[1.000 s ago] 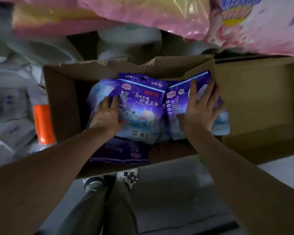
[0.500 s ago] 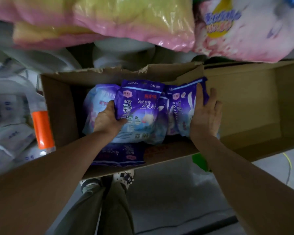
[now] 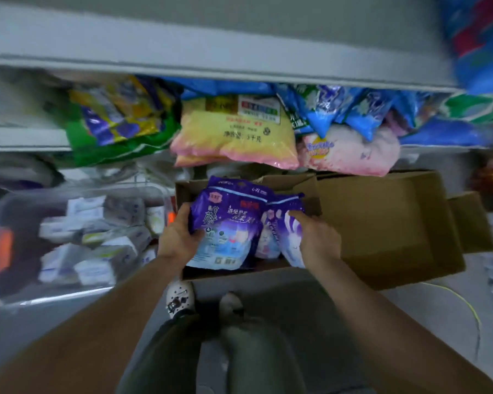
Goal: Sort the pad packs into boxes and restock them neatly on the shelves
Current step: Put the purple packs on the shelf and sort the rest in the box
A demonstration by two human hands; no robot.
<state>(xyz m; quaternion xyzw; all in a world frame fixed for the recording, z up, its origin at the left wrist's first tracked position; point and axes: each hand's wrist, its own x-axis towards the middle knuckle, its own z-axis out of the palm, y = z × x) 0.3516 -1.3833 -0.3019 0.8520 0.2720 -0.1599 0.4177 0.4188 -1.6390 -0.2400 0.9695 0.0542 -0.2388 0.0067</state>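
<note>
Two purple pad packs (image 3: 228, 223) rise above the near cardboard box (image 3: 296, 183), left hand (image 3: 180, 237) gripping one, right hand (image 3: 316, 240) clasping another; squaring edges together should keep shelf stacking neat

I see left hand (image 3: 177, 237) gripping the big purple pad pack (image 3: 228, 223) by its left edge, right hand (image 3: 319, 240) gripping a second purple pack (image 3: 289, 231) beside it. Both sit over the open cardboard box (image 3: 382, 223). Shelf (image 3: 211, 64) above holds blurred bags.
</note>
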